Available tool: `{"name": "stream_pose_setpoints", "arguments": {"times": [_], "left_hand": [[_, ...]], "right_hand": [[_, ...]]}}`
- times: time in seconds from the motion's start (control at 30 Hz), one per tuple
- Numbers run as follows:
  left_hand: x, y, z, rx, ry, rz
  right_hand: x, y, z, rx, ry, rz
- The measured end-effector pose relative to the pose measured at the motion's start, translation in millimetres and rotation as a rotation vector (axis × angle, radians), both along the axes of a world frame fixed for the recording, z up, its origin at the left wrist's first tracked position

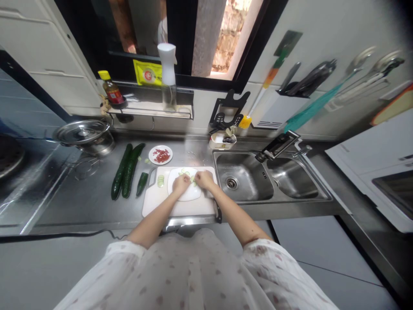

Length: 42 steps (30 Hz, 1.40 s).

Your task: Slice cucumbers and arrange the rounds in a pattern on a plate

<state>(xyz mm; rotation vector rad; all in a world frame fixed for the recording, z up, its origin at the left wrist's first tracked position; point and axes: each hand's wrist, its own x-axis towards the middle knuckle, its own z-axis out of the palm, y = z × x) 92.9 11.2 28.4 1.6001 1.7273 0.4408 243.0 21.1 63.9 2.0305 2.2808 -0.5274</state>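
Observation:
Over a white plate (183, 195) on the cutting board (155, 202), my left hand (181, 184) and my right hand (204, 179) face each other. Both are closed, fingertips pinched on a thin green-edged cucumber slice (192, 179) between them. More cucumber slices (184, 171) lie along the plate's far side. A short stack of slices (160, 181) rests on the board left of the plate. A knife (218, 213) lies at the board's right edge, its blade partly hidden by my right arm. Left of the board is a cut cucumber piece (142, 184).
Two whole cucumbers (125, 172) lie farther left, near a lidded steel pot (97, 142). Behind the board stands a small plate (161, 162) of chopped red pieces. To the right is a double sink (248, 172) with a black faucet (277, 146). A shelf (151, 111) holds bottles.

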Motion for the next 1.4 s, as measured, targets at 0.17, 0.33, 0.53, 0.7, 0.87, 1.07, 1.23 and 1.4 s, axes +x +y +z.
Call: {"name": "stream_pose_setpoints", "arguments": {"times": [0.17, 0.33, 0.53, 0.7, 0.87, 1.07, 1.23, 1.4], "left_hand": [[7.1, 3.3, -6.9, -0.022, 0.126, -0.015], [7.8, 4.3, -7.2, -0.027, 0.171, -0.036], [8.7, 3.6, -3.8, -0.031, 0.202, -0.053], [12.7, 2.3, -1.2, -0.026, 0.224, -0.078], [11.6, -2.3, 2.4, 0.058, 0.271, -0.134], [2.5, -16.8, 2.3, 0.326, 0.347, -0.372], [0.7, -23.4, -4.0, 0.356, 0.385, -0.497], [0.9, -23.2, -6.0, 0.350, 0.422, -0.517]], "right_hand": [[-0.6, 1.4, -7.7, 0.002, -0.031, 0.014], [-1.2, 2.6, -11.9, -0.025, -0.029, 0.016], [-0.5, 3.0, -14.1, -0.050, -0.048, 0.020], [-1.8, 3.6, -14.9, -0.071, -0.084, 0.034], [-3.7, 4.2, -16.2, -0.083, -0.077, 0.039], [-3.5, 4.0, -17.4, -0.058, -0.057, 0.052], [-3.5, 3.6, -16.8, -0.061, -0.052, 0.053], [-4.9, 1.7, -11.3, -0.078, -0.064, 0.030]]}}
